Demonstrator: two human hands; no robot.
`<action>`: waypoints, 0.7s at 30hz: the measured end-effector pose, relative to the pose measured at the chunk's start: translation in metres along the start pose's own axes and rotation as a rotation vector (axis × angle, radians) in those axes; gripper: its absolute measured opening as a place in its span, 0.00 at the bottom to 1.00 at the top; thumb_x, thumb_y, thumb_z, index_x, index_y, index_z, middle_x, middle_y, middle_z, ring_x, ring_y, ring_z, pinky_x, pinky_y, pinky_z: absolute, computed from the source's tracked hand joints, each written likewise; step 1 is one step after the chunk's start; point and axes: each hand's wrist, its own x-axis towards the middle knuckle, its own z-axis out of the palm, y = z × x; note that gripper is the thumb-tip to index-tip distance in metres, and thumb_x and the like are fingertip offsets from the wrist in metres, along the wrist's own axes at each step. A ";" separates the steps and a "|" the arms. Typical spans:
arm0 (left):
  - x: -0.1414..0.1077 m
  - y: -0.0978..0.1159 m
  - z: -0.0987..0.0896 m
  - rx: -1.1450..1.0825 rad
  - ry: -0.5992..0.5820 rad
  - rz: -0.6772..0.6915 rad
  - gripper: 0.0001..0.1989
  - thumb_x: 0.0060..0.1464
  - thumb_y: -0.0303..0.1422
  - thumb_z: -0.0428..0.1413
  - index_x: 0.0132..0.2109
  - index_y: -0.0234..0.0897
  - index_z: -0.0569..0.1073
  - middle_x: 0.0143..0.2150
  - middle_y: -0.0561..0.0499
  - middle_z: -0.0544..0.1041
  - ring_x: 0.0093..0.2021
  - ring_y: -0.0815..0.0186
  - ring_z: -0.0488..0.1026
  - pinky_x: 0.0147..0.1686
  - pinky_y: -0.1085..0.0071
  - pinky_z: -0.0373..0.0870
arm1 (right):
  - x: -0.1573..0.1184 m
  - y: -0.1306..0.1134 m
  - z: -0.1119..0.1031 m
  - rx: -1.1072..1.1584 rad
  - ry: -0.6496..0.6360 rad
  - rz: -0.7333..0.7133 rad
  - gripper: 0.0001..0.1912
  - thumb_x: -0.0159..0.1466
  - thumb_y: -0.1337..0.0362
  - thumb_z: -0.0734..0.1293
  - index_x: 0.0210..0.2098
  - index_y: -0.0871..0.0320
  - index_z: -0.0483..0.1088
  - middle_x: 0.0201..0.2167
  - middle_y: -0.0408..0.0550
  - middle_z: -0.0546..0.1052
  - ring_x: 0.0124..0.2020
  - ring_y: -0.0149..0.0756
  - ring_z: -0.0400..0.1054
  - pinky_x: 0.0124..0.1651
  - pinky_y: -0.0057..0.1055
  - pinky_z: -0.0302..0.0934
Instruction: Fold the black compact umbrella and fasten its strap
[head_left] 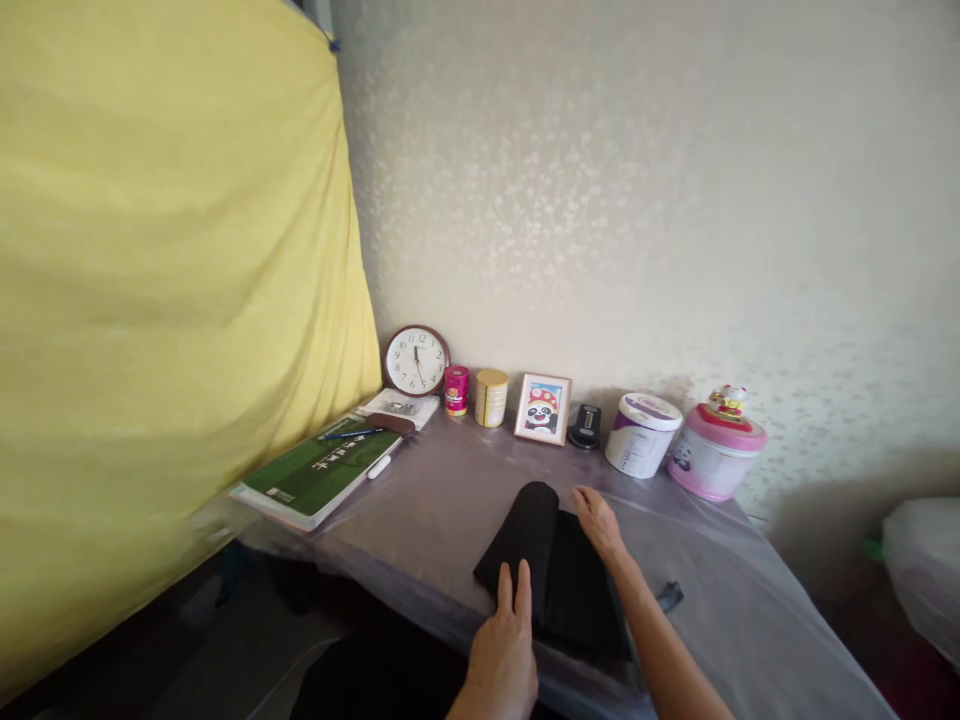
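A black cloth lies near the table's front edge, its left part folded over into a rounded, raised flap. My left hand is at the near side of that flap, two fingers stretched out and slightly apart against it. At the cloth's far right edge is my right hand, its fingers extended toward the left and touching or just above the fabric. Part of the right hand's fingers is hidden from this angle. A small dark strip lies right of my right forearm.
Along the wall stand a round clock, a pink tin, a yellow-lidded can, a panda picture frame, a black stand and two tubs. A green book lies left, beside a yellow curtain.
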 end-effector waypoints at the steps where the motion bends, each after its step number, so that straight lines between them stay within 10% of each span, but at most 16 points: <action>1: -0.001 -0.001 0.000 -0.003 0.009 0.014 0.45 0.41 0.16 0.43 0.63 0.40 0.32 0.66 0.39 0.36 0.45 0.59 0.71 0.41 0.69 0.66 | -0.008 0.009 -0.009 -0.014 0.028 0.033 0.18 0.60 0.60 0.53 0.40 0.61 0.69 0.42 0.57 0.74 0.45 0.42 0.67 0.48 0.36 0.58; 10: -0.003 -0.002 0.005 0.023 0.054 0.038 0.43 0.44 0.17 0.44 0.63 0.40 0.32 0.66 0.38 0.39 0.48 0.61 0.69 0.43 0.71 0.64 | -0.081 0.030 -0.047 0.265 -0.170 0.371 0.17 0.56 0.52 0.56 0.31 0.56 0.71 0.25 0.47 0.75 0.24 0.37 0.70 0.21 0.29 0.61; 21: -0.004 -0.003 0.007 -0.004 0.089 0.057 0.43 0.45 0.18 0.44 0.63 0.40 0.32 0.65 0.37 0.41 0.49 0.60 0.69 0.44 0.70 0.64 | -0.074 0.006 -0.038 0.334 -0.055 0.185 0.16 0.50 0.50 0.61 0.22 0.57 0.70 0.18 0.43 0.72 0.24 0.38 0.67 0.27 0.31 0.58</action>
